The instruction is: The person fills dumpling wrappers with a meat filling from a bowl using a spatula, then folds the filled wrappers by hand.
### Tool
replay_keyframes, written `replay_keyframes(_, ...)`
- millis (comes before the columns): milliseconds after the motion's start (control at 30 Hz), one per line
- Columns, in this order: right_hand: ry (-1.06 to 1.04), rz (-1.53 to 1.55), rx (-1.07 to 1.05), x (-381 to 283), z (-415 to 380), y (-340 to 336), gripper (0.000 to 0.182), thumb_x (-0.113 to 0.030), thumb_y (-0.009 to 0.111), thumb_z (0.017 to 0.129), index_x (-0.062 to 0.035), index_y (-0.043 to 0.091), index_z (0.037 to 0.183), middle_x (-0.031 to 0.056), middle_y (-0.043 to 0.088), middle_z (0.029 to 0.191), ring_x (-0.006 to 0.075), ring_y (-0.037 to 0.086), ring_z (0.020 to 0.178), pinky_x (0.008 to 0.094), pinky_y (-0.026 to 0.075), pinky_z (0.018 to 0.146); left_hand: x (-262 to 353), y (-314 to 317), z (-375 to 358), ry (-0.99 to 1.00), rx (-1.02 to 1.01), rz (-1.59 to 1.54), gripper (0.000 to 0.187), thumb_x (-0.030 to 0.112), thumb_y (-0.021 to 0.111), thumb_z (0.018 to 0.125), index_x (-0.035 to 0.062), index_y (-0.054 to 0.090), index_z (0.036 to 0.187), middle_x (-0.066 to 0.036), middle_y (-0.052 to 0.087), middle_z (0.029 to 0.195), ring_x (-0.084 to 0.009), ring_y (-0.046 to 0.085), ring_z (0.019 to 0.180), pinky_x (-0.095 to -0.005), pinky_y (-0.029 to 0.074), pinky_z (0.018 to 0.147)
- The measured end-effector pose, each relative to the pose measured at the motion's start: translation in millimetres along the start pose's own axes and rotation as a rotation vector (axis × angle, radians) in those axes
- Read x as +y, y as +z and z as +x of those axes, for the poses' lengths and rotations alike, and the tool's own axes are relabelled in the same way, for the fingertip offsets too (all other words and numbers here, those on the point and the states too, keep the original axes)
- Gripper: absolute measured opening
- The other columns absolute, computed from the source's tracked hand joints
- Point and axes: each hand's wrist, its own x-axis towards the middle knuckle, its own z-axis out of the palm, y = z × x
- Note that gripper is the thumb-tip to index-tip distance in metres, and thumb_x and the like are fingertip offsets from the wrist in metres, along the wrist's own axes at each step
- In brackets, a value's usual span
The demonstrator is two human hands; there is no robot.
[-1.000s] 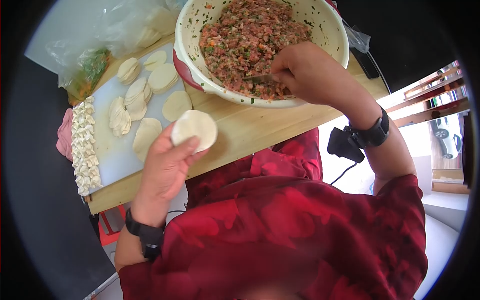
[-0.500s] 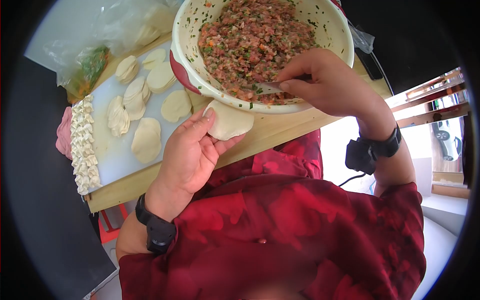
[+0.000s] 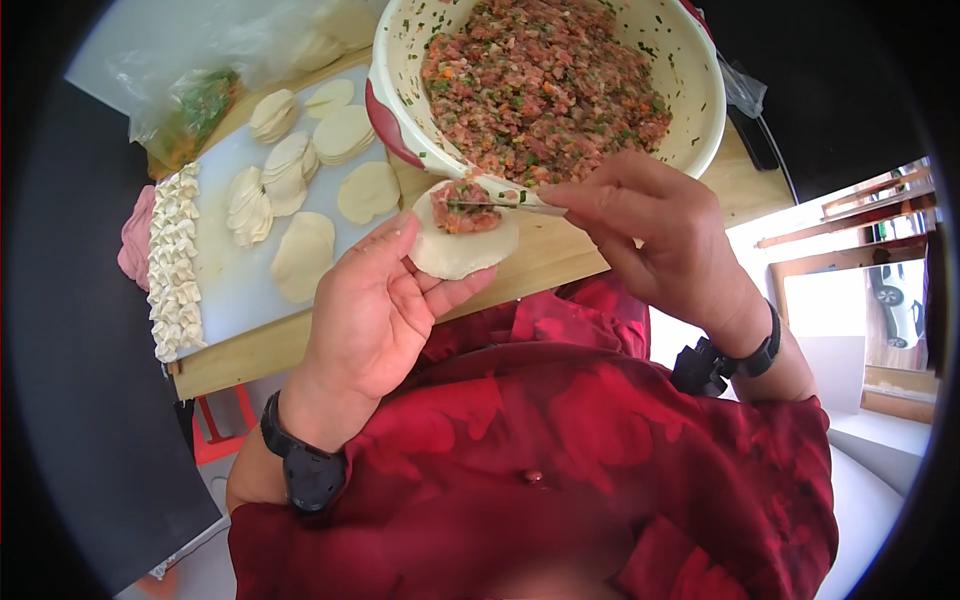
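Observation:
My left hand (image 3: 375, 290) holds a round dumpling wrapper (image 3: 465, 252) by its left edge and from below, near the bowl's rim. A lump of meat filling (image 3: 465, 207) rests at the wrapper's upper part. My right hand (image 3: 650, 225) pinches a slim metal utensil (image 3: 540, 207), its far end hidden in that lump, so its exact kind does not show. Just beyond both hands stands a large cream bowl (image 3: 705, 110) of minced meat mix (image 3: 545, 85) with green and orange bits.
Left of the bowl, a white board (image 3: 225, 300) carries several piles of wrappers (image 3: 285, 170) and a row of folded dumplings (image 3: 175, 265). Behind it lies a plastic bag with greens (image 3: 205, 110). A pink cloth-like item (image 3: 137, 240) sits by the wooden table (image 3: 240, 365).
My right hand has lifted the utensil out of the bowl and brought filling onto the wrapper. My left hand keeps hold of the wrapper. The whole view has shifted slightly.

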Motion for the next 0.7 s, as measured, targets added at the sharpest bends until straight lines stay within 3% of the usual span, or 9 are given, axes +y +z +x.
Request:
replay_keyframes(67, -0.171, -0.112, 0.048, 2.6, -1.1, 1.3, 0.037, 0.003, 0.065, 0.073, -0.0081, 0.069, 0.107, 0.0080, 0.060, 0.084, 0.0260, 0.061, 0.074, 0.0349, 0.051, 0.064, 4.1, 3.9, -0.6, 0.032, -0.001, 0.026, 0.044, 0.021, 0.035, 0.102, -0.0056, 0.034, 0.138, -0.019, 0.048, 0.136, -0.0306, 0.053, 0.122, -0.0437, 0.049, 0.101)
replay_keyframes(200, -0.223, -0.229, 0.052, 2.5, -3.1, -0.7, 0.042, 0.004, 0.065, 0.071, -0.0091, 0.068, 0.111, 0.0076, 0.061, 0.087, 0.0256, 0.061, 0.077, 0.0345, 0.051, 0.066, 11.7, 11.0, 2.9, 0.064, -0.076, -0.028, 0.045, 0.021, 0.034, 0.103, -0.0060, 0.032, 0.138, -0.019, 0.047, 0.137, -0.0320, 0.050, 0.125, -0.0437, 0.048, 0.103)
replay_keyframes(300, -0.221, -0.217, 0.097, 4.3, -2.5, -8.2, 0.044, 0.007, 0.063, 0.071, -0.0083, 0.068, 0.111, 0.0084, 0.062, 0.088, 0.0259, 0.062, 0.077, 0.0344, 0.052, 0.066, 10.5, 12.7, 13.5, 0.082, -0.109, -0.051, 0.045, 0.022, 0.033, 0.103, -0.0060, 0.031, 0.139, -0.019, 0.047, 0.138, -0.0323, 0.049, 0.126, -0.0440, 0.046, 0.104)
replay_keyframes(467, -0.028, 0.008, 0.168, 1.3, -1.6, -16.6, 0.045, 0.012, 0.061, 0.072, -0.0086, 0.068, 0.112, 0.0098, 0.064, 0.088, 0.0264, 0.063, 0.077, 0.0337, 0.052, 0.065, 6.9, 23.2, 25.6, 0.090, -0.118, -0.048, 0.046, 0.023, 0.032, 0.104, -0.0045, 0.030, 0.140, -0.018, 0.046, 0.139, -0.0316, 0.048, 0.127, -0.0444, 0.045, 0.106)
replay_keyframes(700, -0.032, -0.025, 0.180, 12.2, -2.6, -19.6, 0.040, 0.010, 0.062, 0.075, -0.0075, 0.069, 0.111, 0.0109, 0.063, 0.088, 0.0241, 0.064, 0.077, 0.0333, 0.052, 0.065, 9.4, 22.9, 37.0, 0.081, -0.144, -0.015, 0.044, 0.023, 0.032, 0.104, -0.0006, 0.030, 0.141, -0.016, 0.046, 0.140, -0.0302, 0.049, 0.126, -0.0436, 0.046, 0.104)
